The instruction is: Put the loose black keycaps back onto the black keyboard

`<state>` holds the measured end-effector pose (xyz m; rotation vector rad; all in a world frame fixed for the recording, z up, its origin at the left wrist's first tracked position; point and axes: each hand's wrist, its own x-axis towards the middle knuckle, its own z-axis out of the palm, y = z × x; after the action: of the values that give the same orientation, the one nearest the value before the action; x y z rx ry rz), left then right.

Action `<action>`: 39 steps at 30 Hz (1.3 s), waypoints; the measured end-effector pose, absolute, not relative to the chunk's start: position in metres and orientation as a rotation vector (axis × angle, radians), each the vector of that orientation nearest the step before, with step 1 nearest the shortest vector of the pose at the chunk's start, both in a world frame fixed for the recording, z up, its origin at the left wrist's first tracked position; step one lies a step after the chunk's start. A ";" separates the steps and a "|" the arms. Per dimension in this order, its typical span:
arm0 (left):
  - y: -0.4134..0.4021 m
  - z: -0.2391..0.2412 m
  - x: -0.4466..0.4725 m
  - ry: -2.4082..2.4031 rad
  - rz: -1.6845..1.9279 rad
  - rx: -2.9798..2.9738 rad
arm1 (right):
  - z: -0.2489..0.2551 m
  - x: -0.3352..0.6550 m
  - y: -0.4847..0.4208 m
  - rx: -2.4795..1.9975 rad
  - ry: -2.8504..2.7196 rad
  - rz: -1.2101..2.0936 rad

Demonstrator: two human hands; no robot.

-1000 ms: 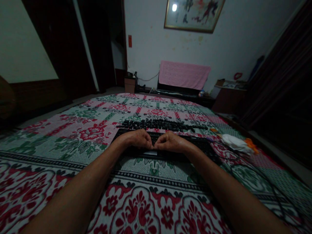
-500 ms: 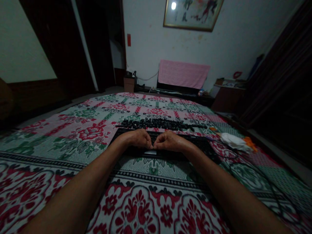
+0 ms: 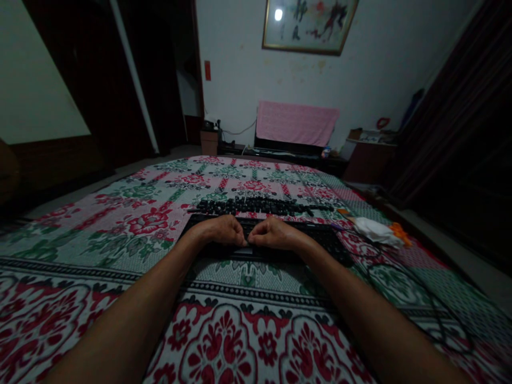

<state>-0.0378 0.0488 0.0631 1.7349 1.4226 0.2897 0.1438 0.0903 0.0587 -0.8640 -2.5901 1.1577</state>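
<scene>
A black keyboard [image 3: 325,238] lies on a floral bedspread [image 3: 120,234]. My left hand [image 3: 221,230] and my right hand [image 3: 272,234] rest side by side on the keyboard's middle, near its front edge. Both have their fingers curled down, and the thumbs and fingertips meet between them. What they pinch or press is hidden under the fingers. Just beyond the keyboard lies a long row of loose black keycaps [image 3: 256,205].
A crumpled white cloth [image 3: 372,229] and a small orange thing [image 3: 398,230] lie right of the keyboard. A dark cable [image 3: 420,298] loops over the bedspread at the right. Past the bed's far edge, a pink cloth [image 3: 296,122] drapes low furniture against the wall.
My two hands have drawn slightly closer, covering a pale strip that showed between them at the keyboard's front edge. The view has shifted a little.
</scene>
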 end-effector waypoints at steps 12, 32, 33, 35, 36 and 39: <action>0.031 0.057 -0.041 1.426 0.486 1.795 | 0.052 0.142 0.090 -0.828 -2.589 1.002; 0.021 0.047 -0.034 1.755 0.482 2.091 | 0.027 0.171 0.079 -0.951 -2.010 0.875; 0.021 0.048 -0.033 1.758 0.481 2.085 | 0.027 0.171 0.079 -0.937 -2.022 0.879; 0.020 0.049 -0.032 1.762 0.485 2.078 | 0.027 0.171 0.081 -0.914 -2.050 0.904; 0.020 0.049 -0.031 1.767 0.485 2.074 | 0.028 0.172 0.082 -0.907 -2.066 0.919; 0.021 0.046 -0.032 1.778 0.495 2.073 | 0.030 0.173 0.086 -0.896 -2.114 0.963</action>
<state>-0.0321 0.0214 0.0464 2.0729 1.7777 0.4947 0.1735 0.0856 0.0296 -0.8957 -2.1138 0.9630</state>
